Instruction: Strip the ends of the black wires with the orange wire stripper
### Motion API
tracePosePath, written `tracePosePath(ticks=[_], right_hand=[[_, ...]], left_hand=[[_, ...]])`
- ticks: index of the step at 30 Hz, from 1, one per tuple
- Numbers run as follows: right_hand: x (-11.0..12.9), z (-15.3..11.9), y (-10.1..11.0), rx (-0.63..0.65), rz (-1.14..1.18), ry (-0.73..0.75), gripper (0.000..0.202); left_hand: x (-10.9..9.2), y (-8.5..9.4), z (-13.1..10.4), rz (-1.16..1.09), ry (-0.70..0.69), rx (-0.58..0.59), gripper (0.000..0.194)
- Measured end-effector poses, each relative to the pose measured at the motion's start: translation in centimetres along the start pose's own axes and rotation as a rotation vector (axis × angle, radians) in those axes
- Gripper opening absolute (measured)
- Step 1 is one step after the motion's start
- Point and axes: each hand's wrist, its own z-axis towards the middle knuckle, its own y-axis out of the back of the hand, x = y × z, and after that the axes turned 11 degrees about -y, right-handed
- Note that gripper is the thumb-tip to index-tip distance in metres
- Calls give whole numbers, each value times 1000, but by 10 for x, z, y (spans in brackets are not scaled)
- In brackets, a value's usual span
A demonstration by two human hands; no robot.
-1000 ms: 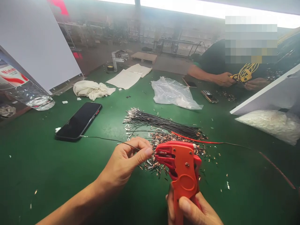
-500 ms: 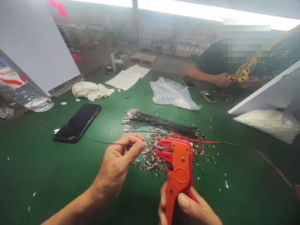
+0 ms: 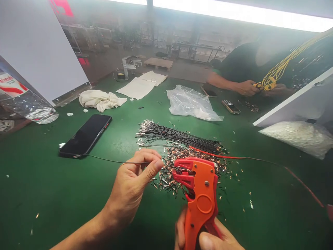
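Observation:
Pinched between the thumb and fingers of my left hand [image 3: 135, 180] is a thin black wire [image 3: 109, 160], its far end trailing left over the phone's lower edge. My right hand [image 3: 208, 234] is wrapped round the handle of an orange and red wire stripper [image 3: 204, 198]. The tool's jaws face left, close to my left fingertips; whether the wire's tip is between them is hard to make out. Behind the tool lies a heap of short wire scraps [image 3: 171, 180]. A bundle of black wires [image 3: 177, 135] with metal ends lies just beyond.
A black phone [image 3: 87, 135] lies at left, near a white cloth [image 3: 101, 100] and a bottle [image 3: 33, 107]. Beyond are a clear plastic bag [image 3: 192, 102] and paper [image 3: 140, 86]. A red-ended wire [image 3: 229, 157] runs right. Across the table, a person's hands hold yellow wires [image 3: 275, 76].
The wire stripper and my right hand have shifted slightly down and right. My left hand has moved a little to the right, still pinching the wire.

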Motion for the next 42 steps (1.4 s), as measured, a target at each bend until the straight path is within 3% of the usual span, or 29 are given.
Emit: tracePosePath(ticks=[10, 17, 23, 27, 32, 38, 42], right_hand=[[-6, 2, 4, 10, -47, 37, 43], [-1, -1, 4, -24, -57, -38, 45], [1, 2, 0, -43, -88, 44, 37], [3, 5, 0, -19, -172, 140, 30], [5, 6, 0, -11, -237, 147, 32], [5, 2, -6, -77, -186, 33, 35], [4, 4, -5, -53, -196, 64, 36]], left_hand=[[0, 1, -1, 15, 27, 33, 19], [-2, 5, 3, 52, 60, 103, 21], [-8, 8, 8, 73, 25, 138, 23], [-6, 7, 6, -44, 143, 127, 28], [-4, 3, 1, -222, 317, 120, 36], [-2, -1, 1, -204, 294, 90, 33], [3, 3, 0, -188, 267, 151, 30]])
